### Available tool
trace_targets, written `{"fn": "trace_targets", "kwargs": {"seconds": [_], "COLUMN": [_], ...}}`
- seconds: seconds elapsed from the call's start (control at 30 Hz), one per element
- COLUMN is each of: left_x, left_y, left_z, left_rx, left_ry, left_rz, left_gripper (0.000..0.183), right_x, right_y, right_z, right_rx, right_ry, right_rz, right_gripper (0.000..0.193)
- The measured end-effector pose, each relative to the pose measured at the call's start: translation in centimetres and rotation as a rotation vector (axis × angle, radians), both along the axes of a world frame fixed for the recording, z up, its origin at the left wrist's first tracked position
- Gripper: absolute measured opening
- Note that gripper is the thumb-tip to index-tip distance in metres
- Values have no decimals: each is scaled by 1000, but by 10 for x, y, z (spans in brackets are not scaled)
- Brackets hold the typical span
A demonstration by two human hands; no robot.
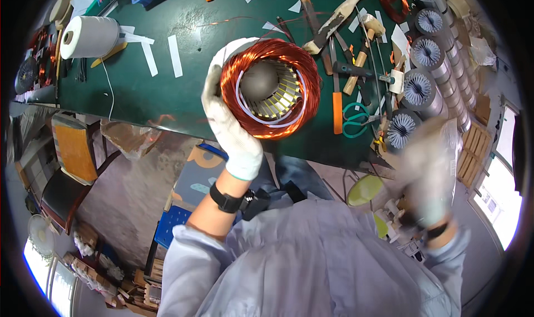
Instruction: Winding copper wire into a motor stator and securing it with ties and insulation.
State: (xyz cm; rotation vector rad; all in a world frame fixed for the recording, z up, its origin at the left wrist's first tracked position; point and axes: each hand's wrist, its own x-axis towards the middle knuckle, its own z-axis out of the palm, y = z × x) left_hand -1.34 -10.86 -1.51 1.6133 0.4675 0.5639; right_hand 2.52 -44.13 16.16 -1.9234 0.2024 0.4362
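Black chair (pixel 67 194) (orange-backed) at left, lime-green round seat (pixel 365 189) right.

Pale grey long-sleeved garment (pixel 311 256), white-gloved hands (pixel 219 114) (the right one blurred), black wristbands (pixel 225 199)

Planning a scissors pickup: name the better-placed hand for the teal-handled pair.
Probably the right hand: it is nearer the teal-handled scissors, though blurred, so I can't tell whether it's empty. The left hand holds the copper-wound ring.
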Motion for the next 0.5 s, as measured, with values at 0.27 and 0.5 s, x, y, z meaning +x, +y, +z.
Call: {"fn": "trace_targets", "kwargs": {"seconds": [0.27,0.5], "left_x": [-7,-15], "left_y": [9,-3], "left_z": [8,1], "left_rx": [-284,121], "left_ry": [37,115], "left_rz": [83,116], "left_gripper": [66,69], "right_x": [107,23], "right_y": [34,79], "right_z": [64,14], "right_rx": [214,-20], "right_ry": [-6,134], "right_rz": [-68,-64], "right_gripper": [33,23]}}
